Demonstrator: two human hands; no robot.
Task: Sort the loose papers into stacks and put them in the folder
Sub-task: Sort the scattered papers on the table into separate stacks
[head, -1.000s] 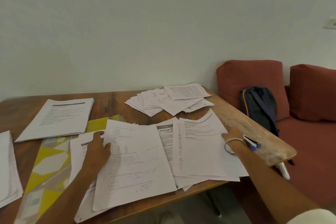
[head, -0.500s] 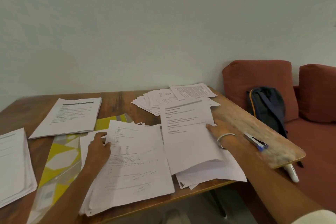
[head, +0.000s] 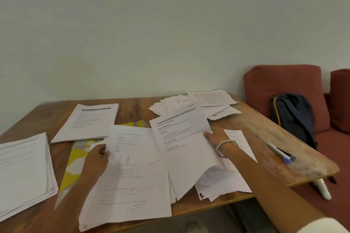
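The left hand (head: 96, 159) pinches the handwritten white sheet (head: 132, 172); the right hand (head: 216, 136) grips the lifted typed white sheet (head: 181, 142) above the wooden worktop (head: 265, 130). Support the lifted sheet flat during transfer, avoiding creases.

White papers (head: 132, 172) with black print and handwriting cover a brown wood-grain table (head: 265, 138). A folder (head: 75, 159), patterned in yellow, white and grey geometric shapes, lies near the table's left edge. Rust-red cushions (head: 284, 89), a dark navy backpack (head: 295, 119) with orange trim, and a blue-and-silver stapler (head: 282, 153).
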